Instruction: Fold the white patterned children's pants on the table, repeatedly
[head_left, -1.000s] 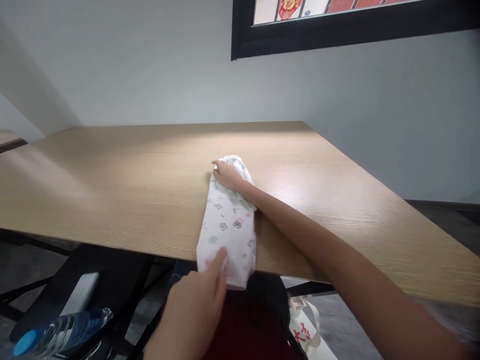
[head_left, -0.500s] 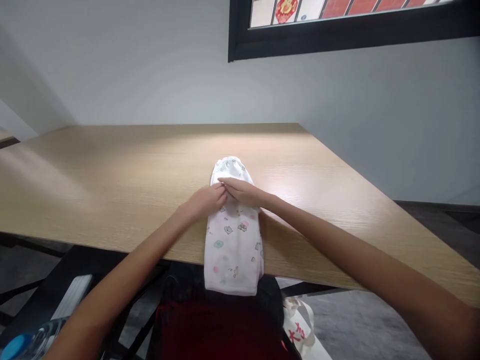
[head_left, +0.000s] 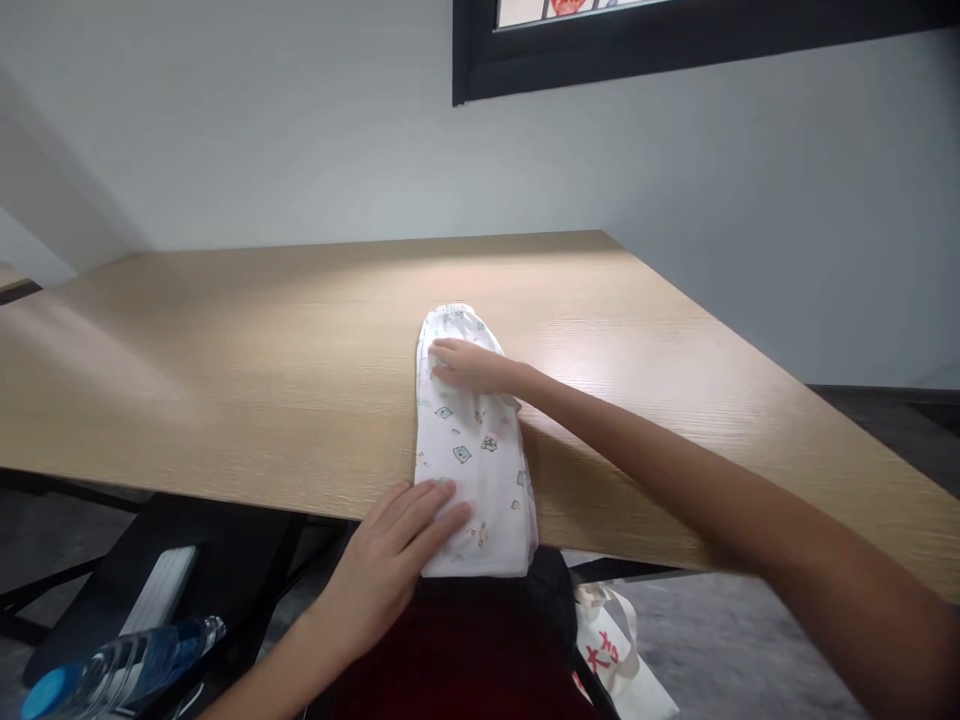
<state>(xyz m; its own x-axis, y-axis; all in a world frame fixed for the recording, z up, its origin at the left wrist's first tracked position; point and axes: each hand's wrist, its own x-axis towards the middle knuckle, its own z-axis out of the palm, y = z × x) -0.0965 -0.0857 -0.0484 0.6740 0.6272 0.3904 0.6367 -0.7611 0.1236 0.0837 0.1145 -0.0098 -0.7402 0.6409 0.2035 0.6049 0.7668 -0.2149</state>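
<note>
A folded pair of white pants (head_left: 480,455), printed with small green and pink cartoon figures, lies lengthwise on the wooden table. Its gathered elastic end points away from me, and the near end hangs past the table's front edge. My right hand (head_left: 471,366) rests on the upper part of the cloth, palm down and fingers loosely extended. Down at the lower left of the pants, my left hand (head_left: 397,535) lies with its fingers spread over the cloth's edge. Neither hand grips the fabric.
The wooden table (head_left: 262,360) reaches back to a pale wall with a dark window frame (head_left: 570,65). Below its front edge, a blue-capped bottle (head_left: 142,665) and a white flat object (head_left: 159,590) lie on a black seat. A white bag (head_left: 622,660) stands at lower right.
My left hand has left the right hand's side and come down toward me to the cloth's near end, its fingers opening. My right hand stays on the upper part. The view has shifted slightly.
</note>
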